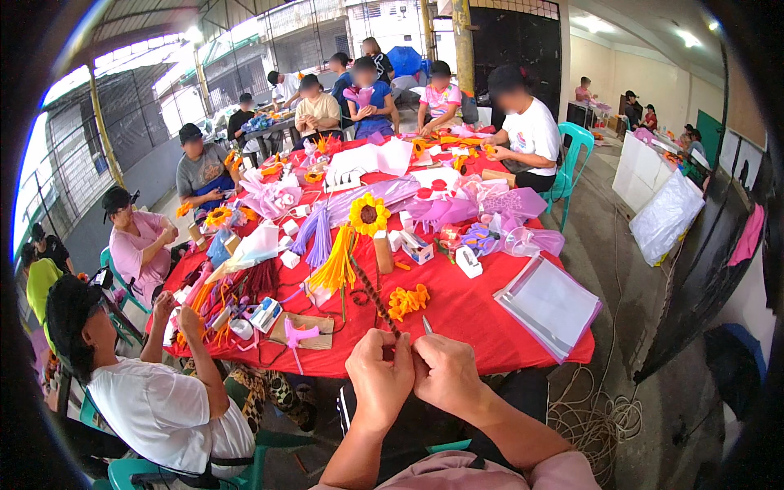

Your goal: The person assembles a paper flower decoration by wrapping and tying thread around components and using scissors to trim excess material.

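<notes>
Basically both hands pinch the twisted brown stem: left hand (380, 377) and right hand (445, 371) closed on its lower end, touching. Stem (371, 296) runs up-left from hands, over red tabletop (465, 314) edge, toward the yellow sunflower (369, 214).

A sunflower (369, 214) is standing over yellow stems (335, 265) on the red table (465, 314). Clear sleeves (549, 304) are lying at its right corner, a pink glue gun (299, 335) near its front edge. People (147, 392) are sitting around it.
</notes>
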`<action>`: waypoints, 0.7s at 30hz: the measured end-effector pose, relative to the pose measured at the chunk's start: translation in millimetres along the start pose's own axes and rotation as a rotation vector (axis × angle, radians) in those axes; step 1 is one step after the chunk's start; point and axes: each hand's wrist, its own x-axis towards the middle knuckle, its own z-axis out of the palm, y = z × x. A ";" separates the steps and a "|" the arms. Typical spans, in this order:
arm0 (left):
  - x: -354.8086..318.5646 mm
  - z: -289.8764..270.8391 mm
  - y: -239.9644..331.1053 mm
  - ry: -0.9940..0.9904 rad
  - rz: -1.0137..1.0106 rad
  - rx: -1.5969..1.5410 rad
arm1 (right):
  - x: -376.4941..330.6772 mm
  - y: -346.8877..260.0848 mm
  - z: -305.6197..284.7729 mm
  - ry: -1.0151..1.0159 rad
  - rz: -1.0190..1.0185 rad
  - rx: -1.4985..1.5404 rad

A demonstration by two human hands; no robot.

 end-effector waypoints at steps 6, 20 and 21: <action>6.3 -22.2 3.6 -0.380 -0.271 -0.948 | 8.3 28.9 -20.0 -0.305 0.002 0.585; 10.3 -31.4 -2.2 -0.460 -0.141 -0.864 | 18.8 19.6 -42.6 -0.639 0.355 0.843; 10.3 -30.9 -3.0 -0.435 -0.128 -0.842 | 19.2 16.8 -43.3 -0.618 0.345 0.813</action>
